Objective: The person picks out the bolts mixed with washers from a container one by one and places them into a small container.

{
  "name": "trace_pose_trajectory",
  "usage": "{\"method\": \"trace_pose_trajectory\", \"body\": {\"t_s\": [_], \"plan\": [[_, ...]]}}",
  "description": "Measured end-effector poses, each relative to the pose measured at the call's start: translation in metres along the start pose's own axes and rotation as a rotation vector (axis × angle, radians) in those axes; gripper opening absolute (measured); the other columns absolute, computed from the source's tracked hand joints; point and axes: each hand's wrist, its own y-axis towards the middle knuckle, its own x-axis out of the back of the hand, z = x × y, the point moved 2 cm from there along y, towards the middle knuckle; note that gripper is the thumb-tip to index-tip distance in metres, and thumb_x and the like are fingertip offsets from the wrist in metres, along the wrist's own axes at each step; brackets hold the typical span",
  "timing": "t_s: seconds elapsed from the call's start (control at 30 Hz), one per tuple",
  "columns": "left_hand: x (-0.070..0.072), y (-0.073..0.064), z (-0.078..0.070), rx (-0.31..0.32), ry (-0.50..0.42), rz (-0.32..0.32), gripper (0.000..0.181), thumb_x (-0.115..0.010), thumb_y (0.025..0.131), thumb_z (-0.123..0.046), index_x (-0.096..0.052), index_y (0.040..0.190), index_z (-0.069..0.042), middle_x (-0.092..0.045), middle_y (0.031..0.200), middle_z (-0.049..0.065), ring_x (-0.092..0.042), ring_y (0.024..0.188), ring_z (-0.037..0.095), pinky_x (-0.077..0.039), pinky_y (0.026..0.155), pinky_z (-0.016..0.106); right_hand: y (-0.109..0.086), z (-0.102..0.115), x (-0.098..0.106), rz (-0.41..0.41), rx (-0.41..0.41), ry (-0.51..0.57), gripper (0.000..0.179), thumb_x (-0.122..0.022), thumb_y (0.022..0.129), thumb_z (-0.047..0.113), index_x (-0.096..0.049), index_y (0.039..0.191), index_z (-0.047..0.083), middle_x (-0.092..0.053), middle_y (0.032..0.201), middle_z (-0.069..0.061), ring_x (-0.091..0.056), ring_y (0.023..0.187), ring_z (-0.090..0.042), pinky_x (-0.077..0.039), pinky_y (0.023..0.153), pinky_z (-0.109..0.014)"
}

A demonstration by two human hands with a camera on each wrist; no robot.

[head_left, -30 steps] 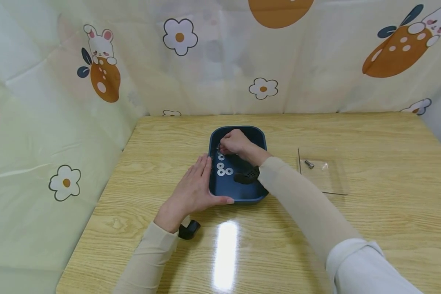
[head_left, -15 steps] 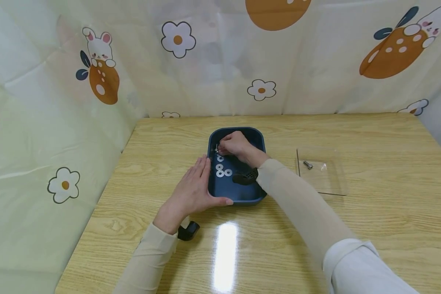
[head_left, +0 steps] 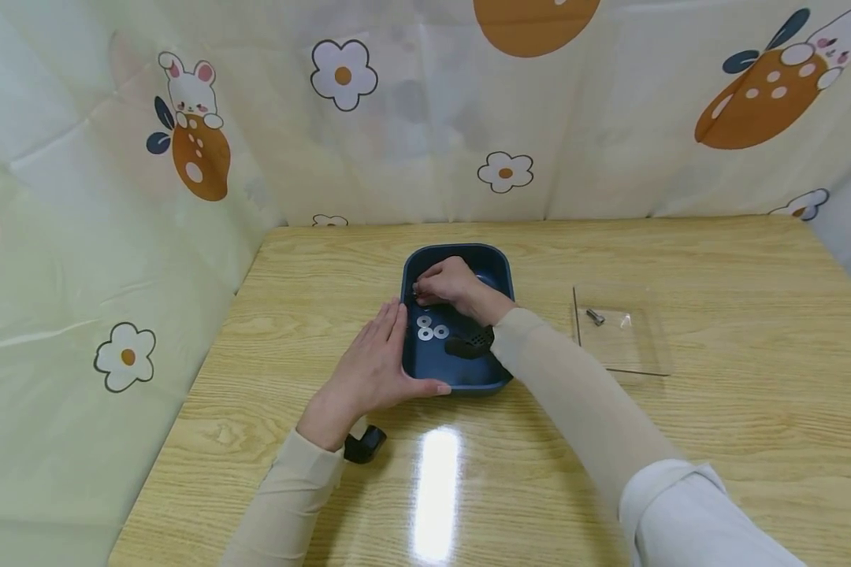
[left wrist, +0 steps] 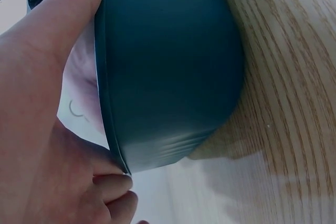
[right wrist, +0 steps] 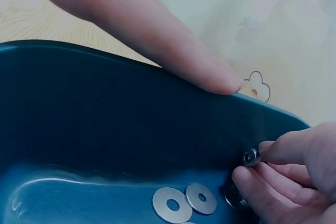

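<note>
A dark blue plastic tray (head_left: 459, 376) stands on the table. My left hand (head_left: 372, 358) lies along its left side with straight fingers, the thumb across the near rim. Inside the tray, my right hand (head_left: 454, 283) pinches a small socket-head screw (right wrist: 251, 157) between thumb and index finger, near the left wall. The screw's head with its hex hole faces the right wrist camera. Below the fingertips, a shiny metal piece (right wrist: 235, 196) is partly hidden by the thumb. Several flat washers (head_left: 425, 334) lie on the tray floor, two clearly seen beside the right hand.
To the right, a clear plastic box or sheet (head_left: 631, 346) with dark edges bears a metal bolt (head_left: 596, 316). A patterned cloth (head_left: 425, 110) hangs behind the wooden table (head_left: 312, 283). Black wrist cameras (head_left: 470, 344) sit under both wrists.
My right hand has shifted slightly toward me and now covers the farthest washer that showed earlier. The metal piece at its fingertips looked more upright half a second ago. My left hand stays put.
</note>
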Motion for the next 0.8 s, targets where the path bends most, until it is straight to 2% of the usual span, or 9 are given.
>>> {"method": "trace_pose_trajectory", "body": {"t_s": [0.3,0.6,0.8], "plan": [[0.002,-0.001,-0.002,0.002,0.0,0.009,0.129,-0.062,0.073,-0.082,-0.005,0.159,-0.004,-0.003,0.168,0.013,-0.005,0.156,0.024,-0.014,0.127,0.043,-0.003,0.001,0.001,0.039,-0.043,0.036,0.03,-0.063,0.095,0.004,-0.064,0.124,-0.004,-0.068,0.115,-0.02,-0.072,0.095,-0.026,-0.058,0.093,-0.036],[0.002,0.001,-0.003,0.009,-0.002,0.006,0.13,-0.06,0.072,-0.084,-0.005,0.159,-0.005,-0.001,0.168,0.011,-0.004,0.156,0.024,-0.013,0.127,0.043,-0.014,0.001,0.018,0.073,0.003,0.081,0.034,-0.059,0.097,0.003,-0.059,0.128,-0.008,-0.063,0.122,-0.026,-0.067,0.096,-0.027,-0.054,0.1,-0.043],[0.002,0.0,-0.003,0.015,0.001,0.011,0.13,-0.061,0.071,-0.084,-0.007,0.159,-0.005,-0.002,0.168,0.011,-0.005,0.156,0.025,-0.013,0.127,0.043,-0.02,0.0,0.027,0.103,0.024,0.096,0.035,-0.057,0.099,0.005,-0.058,0.131,-0.009,-0.06,0.128,-0.028,-0.065,0.103,-0.031,-0.049,0.106,-0.047]]}}
